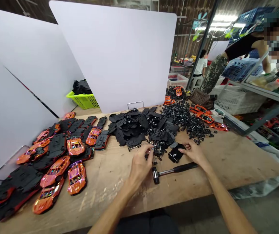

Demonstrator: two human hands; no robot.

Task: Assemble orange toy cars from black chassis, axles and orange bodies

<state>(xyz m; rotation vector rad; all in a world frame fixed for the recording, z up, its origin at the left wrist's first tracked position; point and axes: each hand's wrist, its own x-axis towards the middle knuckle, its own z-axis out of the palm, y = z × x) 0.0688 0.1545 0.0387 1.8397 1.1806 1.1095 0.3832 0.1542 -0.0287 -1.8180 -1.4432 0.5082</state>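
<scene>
Holding, seemingly, flat black plastic chassis (175, 154).

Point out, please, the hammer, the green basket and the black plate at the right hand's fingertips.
hammer (175, 169): head view, on the middle of its handle.
green basket (84, 100): head view, on its front wall.
black plate (175, 155): head view, on its flat middle.

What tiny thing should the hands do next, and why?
Probably pinch up one of the loose wheel axles with the left hand: its fingertips are at them, the right hand rests on a black chassis, and the hammer lies unheld.
</scene>
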